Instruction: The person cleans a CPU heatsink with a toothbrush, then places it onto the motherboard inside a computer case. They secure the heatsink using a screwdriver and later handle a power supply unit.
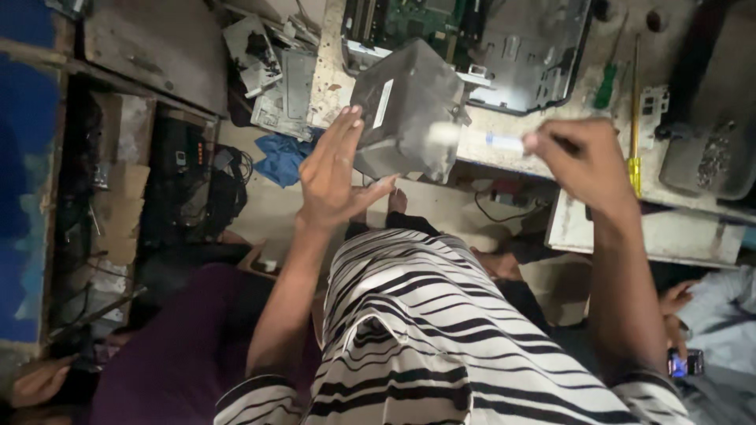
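At the workbench (504, 153) edge: gray metal box (409, 106) propped, brush (472, 140) pinched.
Left hand (335, 177) fingers spread flat against box; right hand (579, 157) pinching brush; probably stiff, heavy, sharp-edged.

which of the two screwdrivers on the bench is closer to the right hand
The yellow-handled screwdriver, lying just beside the right hand; the green-handled screwdriver lies farther up the bench.
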A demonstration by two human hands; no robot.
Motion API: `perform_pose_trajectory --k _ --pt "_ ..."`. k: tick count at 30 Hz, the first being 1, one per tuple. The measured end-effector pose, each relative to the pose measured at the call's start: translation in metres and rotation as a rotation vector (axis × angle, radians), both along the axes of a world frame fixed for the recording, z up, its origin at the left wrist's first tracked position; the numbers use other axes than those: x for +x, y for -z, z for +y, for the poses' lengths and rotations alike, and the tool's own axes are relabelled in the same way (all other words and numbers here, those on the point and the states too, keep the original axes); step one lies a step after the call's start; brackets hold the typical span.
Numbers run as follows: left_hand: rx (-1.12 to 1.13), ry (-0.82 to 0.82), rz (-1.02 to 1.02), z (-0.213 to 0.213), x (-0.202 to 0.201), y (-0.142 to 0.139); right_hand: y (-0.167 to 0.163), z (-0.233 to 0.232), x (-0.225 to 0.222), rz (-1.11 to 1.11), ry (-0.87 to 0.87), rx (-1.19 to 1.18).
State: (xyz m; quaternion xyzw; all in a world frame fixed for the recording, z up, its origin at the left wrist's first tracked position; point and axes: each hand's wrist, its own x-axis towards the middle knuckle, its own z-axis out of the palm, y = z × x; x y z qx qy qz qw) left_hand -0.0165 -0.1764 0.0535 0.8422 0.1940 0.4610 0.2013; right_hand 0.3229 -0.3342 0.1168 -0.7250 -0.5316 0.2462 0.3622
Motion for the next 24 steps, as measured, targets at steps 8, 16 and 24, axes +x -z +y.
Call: perform_pose_trajectory --k 8,16,24 --pt "0.033 -0.005 0.031 -0.003 0.001 -0.002 0.001 -0.005 0.017 -0.241 0.0 0.063" --pt "0.039 -0.018 0.046 -0.002 0.003 -0.002 0.005 -0.006 0.026 -0.174 -0.032 0.038" --pt "-0.663 -0.136 -0.331 -0.03 0.026 0.026 -0.006 0.0 -0.018 -0.318 0.068 0.176"
